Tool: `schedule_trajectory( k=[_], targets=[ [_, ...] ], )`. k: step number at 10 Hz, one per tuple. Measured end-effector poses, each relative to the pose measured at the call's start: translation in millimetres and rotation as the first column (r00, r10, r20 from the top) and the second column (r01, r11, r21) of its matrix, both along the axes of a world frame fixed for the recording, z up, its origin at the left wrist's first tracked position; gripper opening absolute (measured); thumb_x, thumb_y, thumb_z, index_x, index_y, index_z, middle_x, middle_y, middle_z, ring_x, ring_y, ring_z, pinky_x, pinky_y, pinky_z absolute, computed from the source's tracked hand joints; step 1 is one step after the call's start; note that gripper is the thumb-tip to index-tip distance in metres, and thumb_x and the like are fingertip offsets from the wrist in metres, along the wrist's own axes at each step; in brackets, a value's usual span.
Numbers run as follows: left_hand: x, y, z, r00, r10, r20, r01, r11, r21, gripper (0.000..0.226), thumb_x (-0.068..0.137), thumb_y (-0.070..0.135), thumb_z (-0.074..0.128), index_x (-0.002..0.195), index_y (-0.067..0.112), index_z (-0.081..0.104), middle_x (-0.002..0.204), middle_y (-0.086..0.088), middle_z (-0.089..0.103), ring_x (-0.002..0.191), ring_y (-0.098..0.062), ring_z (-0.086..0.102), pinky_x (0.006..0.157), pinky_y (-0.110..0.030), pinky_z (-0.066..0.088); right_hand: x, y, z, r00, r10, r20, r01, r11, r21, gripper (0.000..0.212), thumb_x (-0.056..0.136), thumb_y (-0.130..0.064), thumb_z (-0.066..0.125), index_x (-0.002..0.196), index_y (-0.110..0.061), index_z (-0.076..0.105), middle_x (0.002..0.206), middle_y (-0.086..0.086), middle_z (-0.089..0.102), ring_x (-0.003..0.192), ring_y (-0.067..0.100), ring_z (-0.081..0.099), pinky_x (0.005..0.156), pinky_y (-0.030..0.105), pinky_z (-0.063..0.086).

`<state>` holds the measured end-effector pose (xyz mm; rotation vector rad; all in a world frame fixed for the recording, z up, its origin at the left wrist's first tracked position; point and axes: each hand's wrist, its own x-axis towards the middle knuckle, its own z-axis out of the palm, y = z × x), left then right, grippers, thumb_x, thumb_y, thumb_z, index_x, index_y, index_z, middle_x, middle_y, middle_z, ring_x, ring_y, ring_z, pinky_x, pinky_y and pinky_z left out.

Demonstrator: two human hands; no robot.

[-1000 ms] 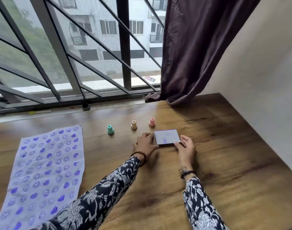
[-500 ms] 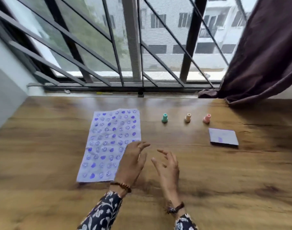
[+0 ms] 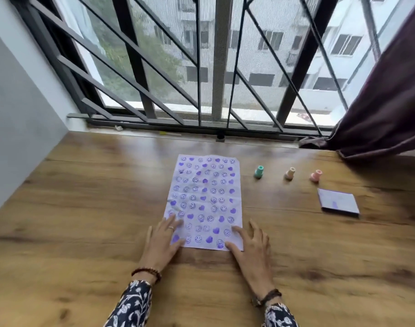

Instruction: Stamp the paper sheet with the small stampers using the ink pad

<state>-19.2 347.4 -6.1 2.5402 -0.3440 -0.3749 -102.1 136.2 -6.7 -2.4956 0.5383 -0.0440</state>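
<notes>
I see a wood-grain table (image 3: 84,232) w/ a window (image 3: 213,55) at far edge, dark metal grille (image 3: 135,55) over it. Grey wall (image 3: 17,114) on left, dark purple curtain (image 3: 385,102) far right. Daylight; bldg outside.

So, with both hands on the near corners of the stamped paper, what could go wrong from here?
1. The left hand and right hand rest flat on purple prints; if the ink is still wet, it may smear or mark the fingers.
2. The paper is already creased, so sliding or pressing it could wrinkle it more.
3. Prints seem to fill the whole paper, so a new stamp would probably overlap an old one.
</notes>
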Motion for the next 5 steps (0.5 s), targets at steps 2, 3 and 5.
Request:
schedule_trajectory(
  k=[2, 3, 5],
  targets=[
    [3.7, -15.0, -5.8, 1.000, -0.029, -0.013, 0.028, 0.999, -0.039, 0.048, 0.087, 0.037, 0.054, 0.132, 0.037, 0.036, 0.154, 0.012, 0.017, 0.142, -0.009, 0.012, 0.116, -0.047, -0.001, -8.9, -9.0, 5.0, 0.999, -0.046, -0.022, 0.046, 0.999, 0.006, 0.045, 0.080, -0.047, 0.059, 0.123, -0.039, 0.049, 0.149, -0.001, 0.027, 0.130, 0.021, 0.026, 0.108, 0.036, 0.026],
    [3.7, -14.6, -4.5, 0.999, -0.043, -0.008, 0.043, 0.999, -0.024, 0.049, 0.087, 0.039, 0.054, 0.132, 0.038, 0.036, 0.154, 0.013, 0.017, 0.142, -0.009, 0.013, 0.116, -0.046, 0.001, -9.3, -7.9, 7.1, 0.998, -0.044, -0.039, 0.044, 0.999, -0.003, 0.047, 0.081, -0.046, 0.059, 0.126, -0.037, 0.047, 0.149, -0.001, 0.027, 0.130, 0.022, 0.028, 0.107, 0.035, 0.028],
    [3.0, -16.8, 7.8, 0.997, -0.041, 0.064, 0.036, 0.996, 0.084, 0.051, 0.084, 0.048, 0.052, 0.131, 0.042, 0.034, 0.150, 0.015, 0.024, 0.137, -0.005, 0.020, 0.111, -0.041, 0.011, 4.8, -8.5, 23.2, 0.974, -0.100, 0.204, 0.111, 0.993, -0.045, 0.050, 0.082, -0.033, 0.064, 0.126, -0.014, 0.048, 0.131, 0.013, 0.051, 0.118, 0.032, 0.043, 0.099, 0.037, 0.035]
  ],
)
